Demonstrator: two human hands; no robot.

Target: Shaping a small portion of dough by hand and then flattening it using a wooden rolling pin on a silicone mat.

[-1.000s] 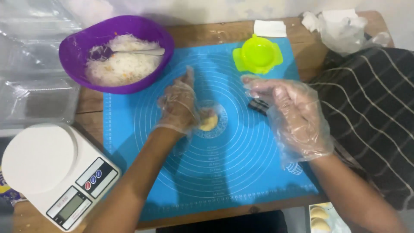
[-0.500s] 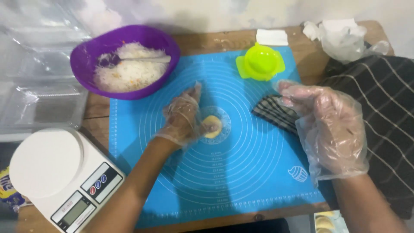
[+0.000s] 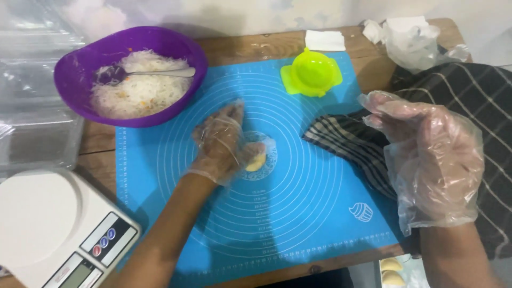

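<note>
Small dough piece [image 3: 256, 161] at mat centre [image 3: 320, 213] is pressed under the flattened gloved left hand [image 3: 221, 144]; right hand [image 3: 432, 154] is held open, empty, well apart toward the tabletop's right edge.

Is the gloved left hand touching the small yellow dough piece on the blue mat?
Touching: head view shows the left hand pressing the dough piece.

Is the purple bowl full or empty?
Partly full. The purple bowl holds a heap of white shredded filling with a spoon lying in it, but the purple inner wall still shows above the heap.
</note>
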